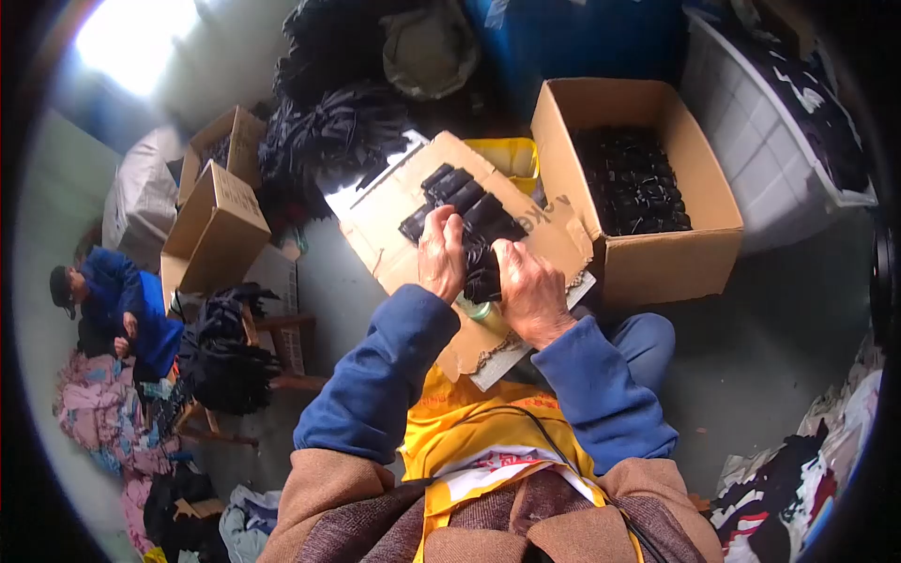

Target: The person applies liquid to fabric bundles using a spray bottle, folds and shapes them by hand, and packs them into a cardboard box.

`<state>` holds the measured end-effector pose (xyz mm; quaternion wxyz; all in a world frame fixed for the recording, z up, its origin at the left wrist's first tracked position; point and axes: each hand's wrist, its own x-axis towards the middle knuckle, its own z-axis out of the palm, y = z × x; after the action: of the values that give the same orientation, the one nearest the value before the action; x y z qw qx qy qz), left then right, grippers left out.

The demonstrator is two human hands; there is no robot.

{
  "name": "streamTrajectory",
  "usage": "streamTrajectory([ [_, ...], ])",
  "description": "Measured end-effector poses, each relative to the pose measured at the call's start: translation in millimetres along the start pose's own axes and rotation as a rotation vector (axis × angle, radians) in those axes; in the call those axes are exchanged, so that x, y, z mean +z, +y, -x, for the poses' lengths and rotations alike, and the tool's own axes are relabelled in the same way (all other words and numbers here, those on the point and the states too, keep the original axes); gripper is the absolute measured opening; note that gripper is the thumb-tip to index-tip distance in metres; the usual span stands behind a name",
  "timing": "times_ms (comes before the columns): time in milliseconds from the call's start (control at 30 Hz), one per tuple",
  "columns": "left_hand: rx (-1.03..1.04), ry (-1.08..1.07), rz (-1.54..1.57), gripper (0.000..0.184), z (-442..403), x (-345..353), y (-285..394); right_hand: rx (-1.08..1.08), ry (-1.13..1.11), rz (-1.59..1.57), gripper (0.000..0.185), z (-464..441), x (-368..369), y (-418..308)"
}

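Note:
Both my hands are at a black bundle [481, 269] over a flat piece of cardboard [380, 246]. My left hand [441, 255] has its fingers curled at the bundle's left side. On the right side, my right hand [532, 291] presses its thumb and fingers against the same bundle. Just beyond my hands, several rolled black bundles [466, 200] lie side by side on the cardboard. The undersides of my fingers are hidden.
An open cardboard box [666, 267] with rows of black bundles stands right. Beyond it is a grey plastic bin [751, 122]. A seated person [117, 291] in blue is at far left, near open boxes [221, 225] and a wooden stool [286, 324] with black cloth.

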<state>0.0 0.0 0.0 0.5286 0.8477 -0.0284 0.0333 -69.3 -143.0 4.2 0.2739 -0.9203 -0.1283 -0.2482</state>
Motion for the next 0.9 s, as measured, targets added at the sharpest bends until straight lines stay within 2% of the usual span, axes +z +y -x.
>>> streamTrajectory([
  [33,-0.023,0.038,0.04,0.065,-3,1,3,-0.011,0.04,-0.007,0.02,0,4,3],
  [67,-0.105,0.041,0.007,0.07,-4,-2,3,0.049,0.034,-0.067,0.028,1,8,7],
  [100,-0.093,0.076,0.036,0.071,3,-4,23,0.034,0.084,-0.049,0.028,3,-14,5],
  [167,-0.193,0.1,0.262,0.07,6,-10,22,0.151,0.11,-0.393,0.048,17,-25,4],
  [200,-0.226,0.132,0.36,0.066,9,-15,23,0.251,0.098,-0.538,0.049,28,-22,3],
  [233,-0.174,0.15,0.357,0.062,13,-22,28,0.267,0.091,-0.534,0.049,35,-24,-2],
  [300,0.067,0.179,0.225,0.057,26,-26,46,0.288,0.128,-0.576,0.049,43,-29,-4],
  [367,0.151,0.089,0.264,0.034,53,-25,76,0.284,0.109,-0.584,0.049,46,-34,-7],
  [400,0.268,0.018,0.225,0.03,64,-19,72,0.262,0.106,-0.563,0.053,47,-33,-10],
  [433,0.779,0.048,-0.043,0.033,65,-12,78,0.233,0.102,-0.548,0.058,48,-31,-15],
  [467,0.822,-0.14,-0.028,0.035,74,-7,88,0.252,0.034,-0.632,0.061,58,-23,-13],
  [500,0.853,-0.238,-0.256,0.043,88,-5,80,0.251,-0.006,-0.727,0.055,66,-15,-11],
  [533,0.755,-0.338,-0.304,0.048,93,-11,97,0.276,-0.046,-0.976,0.05,75,-7,-5],
  [567,0.734,-0.388,-0.247,0.049,91,-16,103,0.295,-0.079,-1.264,0.046,80,2,-1],
  [600,0.755,-0.413,-0.217,0.047,93,-15,100,0.305,-0.112,-1.401,0.044,89,5,3],
  [700,0.874,-0.389,-0.288,0.05,108,-17,88,0.371,-0.199,-1.182,0.045,111,1,0],
  [900,0.763,-0.473,-0.408,0.067,148,-9,53,0.413,-0.273,-0.842,0.048,139,-1,-14],
])
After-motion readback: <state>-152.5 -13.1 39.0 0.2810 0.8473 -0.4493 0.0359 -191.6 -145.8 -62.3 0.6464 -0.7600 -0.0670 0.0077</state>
